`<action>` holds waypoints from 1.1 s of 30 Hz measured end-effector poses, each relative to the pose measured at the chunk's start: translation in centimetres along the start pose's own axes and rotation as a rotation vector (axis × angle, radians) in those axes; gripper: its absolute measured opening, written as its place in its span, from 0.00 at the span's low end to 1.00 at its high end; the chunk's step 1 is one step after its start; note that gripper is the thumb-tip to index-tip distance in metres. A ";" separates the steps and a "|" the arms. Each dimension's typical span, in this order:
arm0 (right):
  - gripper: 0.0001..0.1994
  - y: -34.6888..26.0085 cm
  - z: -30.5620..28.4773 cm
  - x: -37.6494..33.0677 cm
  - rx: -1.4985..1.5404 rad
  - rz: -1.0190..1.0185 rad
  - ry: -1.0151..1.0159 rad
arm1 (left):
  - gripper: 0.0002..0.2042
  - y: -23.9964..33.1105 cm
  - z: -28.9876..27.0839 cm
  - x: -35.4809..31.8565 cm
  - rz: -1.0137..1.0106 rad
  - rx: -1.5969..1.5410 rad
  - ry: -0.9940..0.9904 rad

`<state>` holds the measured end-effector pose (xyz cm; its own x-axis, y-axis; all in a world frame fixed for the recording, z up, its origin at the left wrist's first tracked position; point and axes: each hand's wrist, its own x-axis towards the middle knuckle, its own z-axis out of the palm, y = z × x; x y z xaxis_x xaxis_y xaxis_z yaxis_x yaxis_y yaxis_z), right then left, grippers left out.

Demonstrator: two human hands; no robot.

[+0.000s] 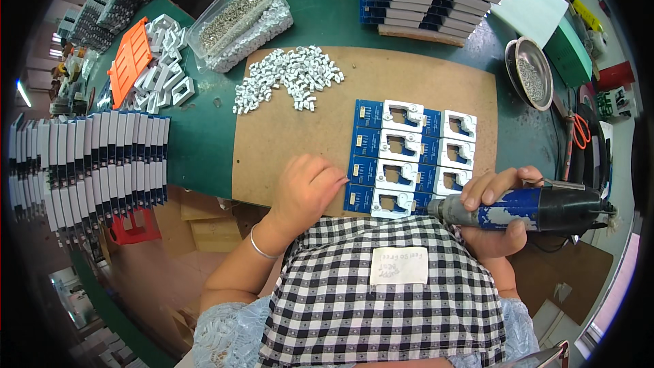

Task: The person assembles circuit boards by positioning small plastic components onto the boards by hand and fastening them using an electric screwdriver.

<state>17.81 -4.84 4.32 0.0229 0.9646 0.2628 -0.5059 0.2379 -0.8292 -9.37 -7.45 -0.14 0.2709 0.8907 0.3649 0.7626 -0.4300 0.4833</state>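
Observation:
A panel of blue circuit boards [365, 138] lies on the brown work board, with white plastic frames [400, 144] set on it in two columns. My right hand [496, 197] is wrapped round a blue and black electric screwdriver [538, 208], held nearly level. Its grey nose points left over the panel's near right part; the bit is hard to make out. My left hand [310, 187] rests at the panel's left edge, fingers pressed together with the tips at the edge. Anything between those fingertips is hidden. Small white plastic parts [289, 76] lie in a loose heap beyond my left hand.
A clear tub [238, 24] of screws and white parts stands far left, near white frames and an orange plastic piece [131, 63]. Stacked boards rise at left [102, 163] and far back [436, 0]. A metal bowl [533, 73] sits at right.

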 end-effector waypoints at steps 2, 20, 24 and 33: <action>0.33 0.0 -0.1 0.0 0.006 -0.007 -0.004 | 0.07 0.2 -0.2 -0.3 0.020 0.003 -0.013; 0.33 0.0 -0.1 -0.1 0.013 -0.003 -0.014 | 0.06 0.2 -1.2 -1.0 -0.285 -0.288 0.029; 0.33 0.0 -0.1 -0.2 0.011 -0.005 -0.010 | 0.06 0.5 -1.3 -0.8 -0.284 -0.298 0.015; 0.33 -0.2 -0.1 -0.1 0.013 0.016 -0.005 | 0.06 0.1 -1.0 -0.3 -0.251 -0.273 -0.026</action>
<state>17.99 -5.00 4.39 0.0105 0.9676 0.2521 -0.5173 0.2211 -0.8268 -9.92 -7.94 0.57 0.1128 0.9753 0.1897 0.6230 -0.2181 0.7512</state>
